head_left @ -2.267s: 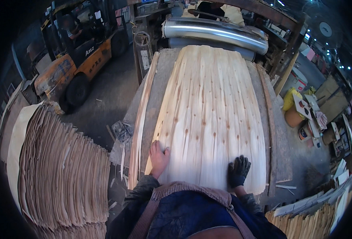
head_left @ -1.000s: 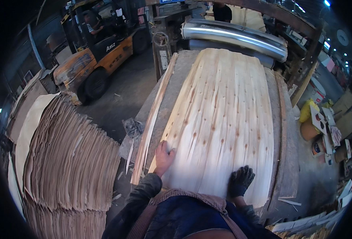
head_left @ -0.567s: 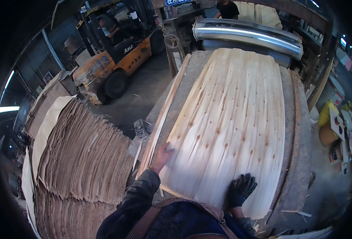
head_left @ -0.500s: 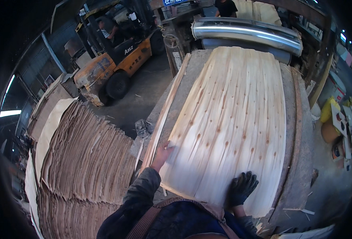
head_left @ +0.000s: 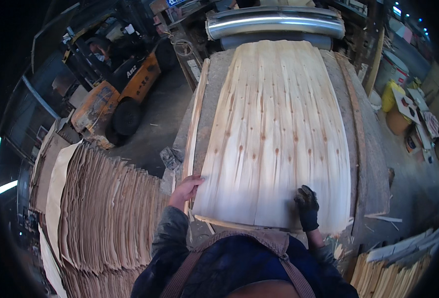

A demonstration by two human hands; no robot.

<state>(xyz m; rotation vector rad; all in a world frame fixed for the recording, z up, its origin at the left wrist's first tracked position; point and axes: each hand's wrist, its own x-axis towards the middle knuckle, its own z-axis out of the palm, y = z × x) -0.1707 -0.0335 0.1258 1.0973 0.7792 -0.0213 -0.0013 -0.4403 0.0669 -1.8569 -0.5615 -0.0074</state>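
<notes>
A long pale sheet of wood veneer (head_left: 276, 134) with small brown knots lies on a worn table (head_left: 363, 164), running from a shiny metal roller (head_left: 274, 22) at the far end toward me. My left hand (head_left: 185, 187), bare, holds the sheet's near left edge. My right hand (head_left: 306, 206), in a dark glove, presses flat on the sheet near its near right corner. A thin wood strip (head_left: 195, 116) lies along the table's left side.
A tall stack of wavy veneer sheets (head_left: 105, 213) stands at my left. An orange forklift (head_left: 117, 94) with a person in it is at the upper left. Wood strips (head_left: 403, 258) pile at the lower right; yellow containers (head_left: 391, 94) stand at the right.
My head has turned left, bringing the veneer stack and forklift more into view. My left hand has shifted from lying on the sheet to its left edge; my right hand stays on it.
</notes>
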